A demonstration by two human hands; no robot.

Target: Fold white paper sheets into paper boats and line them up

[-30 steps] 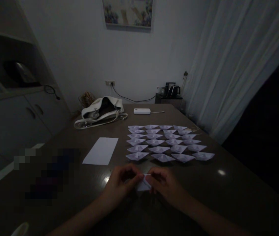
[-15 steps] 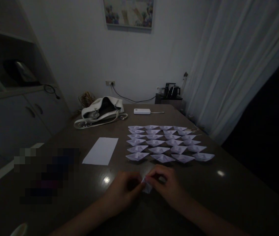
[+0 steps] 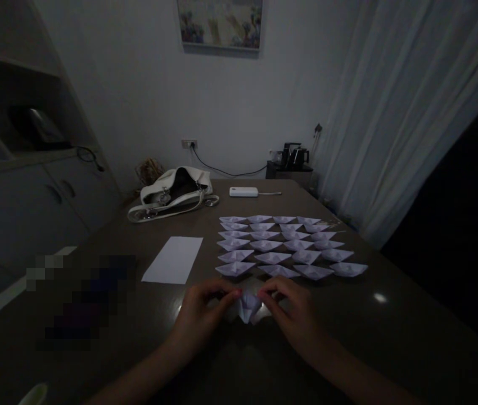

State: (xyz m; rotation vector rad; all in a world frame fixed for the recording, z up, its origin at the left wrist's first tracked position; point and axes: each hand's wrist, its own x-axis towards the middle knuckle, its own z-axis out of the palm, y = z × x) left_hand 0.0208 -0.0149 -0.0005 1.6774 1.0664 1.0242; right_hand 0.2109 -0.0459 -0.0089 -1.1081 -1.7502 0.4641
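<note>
Between my hands is a small folded paper boat [image 3: 248, 307], its sides spread partly apart. My left hand [image 3: 206, 309] pinches its left corner between thumb and index finger. On the opposite corner, my right hand [image 3: 287, 304] has the same kind of pinch. Just beyond my hands, finished white paper boats [image 3: 273, 257] lie in several neat rows on the dark table. A flat stack or sheet of white paper [image 3: 173, 260] rests to the left of the rows; I cannot tell how many sheets.
A white handbag [image 3: 175, 191] sits at the table's far left, and a white device with a short strap [image 3: 243, 192] lies at the far end. A blurred-out patch [image 3: 91, 298] covers something on the left. Part of a pale rim [image 3: 35, 395] shows at the lower left.
My hands have moved apart and slightly up. The folded paper between them has opened wider into a boat shape. The rows of boats and the paper have stayed put.
</note>
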